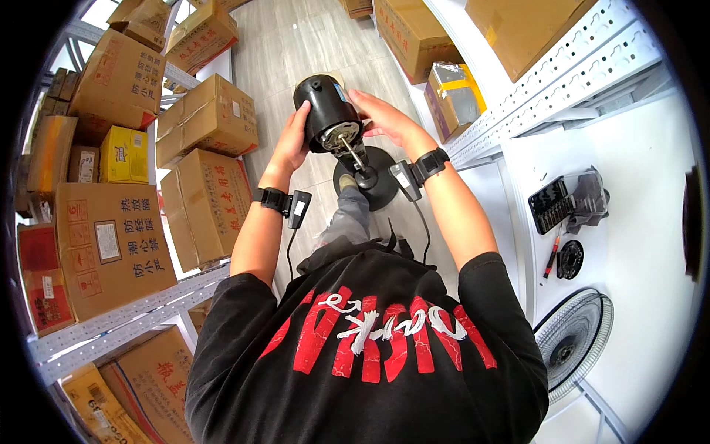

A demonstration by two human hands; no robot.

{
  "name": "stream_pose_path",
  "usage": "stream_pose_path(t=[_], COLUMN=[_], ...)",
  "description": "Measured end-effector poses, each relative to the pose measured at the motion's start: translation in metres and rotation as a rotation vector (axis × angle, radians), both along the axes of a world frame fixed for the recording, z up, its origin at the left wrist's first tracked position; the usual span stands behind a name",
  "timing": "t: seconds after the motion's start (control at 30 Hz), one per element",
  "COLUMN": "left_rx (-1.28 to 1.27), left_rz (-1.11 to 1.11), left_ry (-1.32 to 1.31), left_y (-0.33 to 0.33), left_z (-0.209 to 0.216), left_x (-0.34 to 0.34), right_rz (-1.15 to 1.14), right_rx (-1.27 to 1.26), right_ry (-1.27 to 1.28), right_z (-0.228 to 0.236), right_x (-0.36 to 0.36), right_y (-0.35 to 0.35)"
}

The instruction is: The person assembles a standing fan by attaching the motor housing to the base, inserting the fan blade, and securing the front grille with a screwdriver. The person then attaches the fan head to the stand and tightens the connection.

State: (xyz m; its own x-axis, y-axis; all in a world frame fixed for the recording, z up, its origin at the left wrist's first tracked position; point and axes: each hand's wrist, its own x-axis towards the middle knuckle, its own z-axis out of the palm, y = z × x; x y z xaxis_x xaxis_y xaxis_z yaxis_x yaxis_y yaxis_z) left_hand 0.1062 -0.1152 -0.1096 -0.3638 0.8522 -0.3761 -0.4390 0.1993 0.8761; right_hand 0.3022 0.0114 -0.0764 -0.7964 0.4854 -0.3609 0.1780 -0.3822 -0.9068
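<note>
A black fan motor housing [324, 103] tops a stand in front of me, its bare metal shaft [353, 153] pointing toward me. My left hand [293, 139] is closed against the housing's left side, fingers partly hidden behind it. On the other side, my right hand [390, 118] has its fingers stretched and apart along the housing; whether they press on it is hard to tell. Below, the stand's round black base [383, 194] rests on the floor beside my foot [346, 182]. Each wrist wears a black strap with a small cabled device.
Cardboard boxes [211, 118] fill the metal shelving on the left. More cartons [421, 37] stand on the right-hand rack. On a white surface at right lie a fan grille [573, 344], a red-and-black screwdriver [552, 255], a round black part [569, 260] and a black case [551, 206].
</note>
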Motion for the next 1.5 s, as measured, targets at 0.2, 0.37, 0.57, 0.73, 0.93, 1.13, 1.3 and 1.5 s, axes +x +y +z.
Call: stream_pose_path(t=[0.2,0.37,0.57,0.73,0.93,1.13,1.3,1.5], left_rx=[-0.001,0.013,-0.003,-0.062,-0.095,-0.132,-0.289,-0.415], left_rz=[0.027,-0.024,-0.09,-0.06,-0.11,-0.114,-0.281,-0.306], left_ry=[-0.105,-0.104,-0.041,0.033,0.031,0.081,0.355,0.581], left_y=[0.006,-0.011,-0.025,-0.031,-0.04,-0.045,0.0,0.022], left_z=[0.0,-0.011,-0.016,-0.02,-0.017,-0.005,0.059,0.07], left_x=[-0.008,-0.02,-0.027,-0.039,-0.054,-0.084,-0.065,-0.027], right_rz=[-0.031,-0.22,-0.095,-0.188,-0.05,0.048,-0.206,-0.182], right_rx=[0.037,0.067,0.23,0.501,0.467,0.407,0.497,0.36], right_ry=[0.104,0.029,0.191,0.216,0.176,0.14,0.33,0.408], right_z=[-0.016,-0.061,-0.076,-0.082,-0.079,-0.072,-0.106,-0.122], right_x=[-0.001,0.031,0.04,0.04,0.042,0.05,0.037,0.032], right_y=[0.011,0.013,-0.045,-0.072,-0.076,-0.084,-0.106,-0.103])
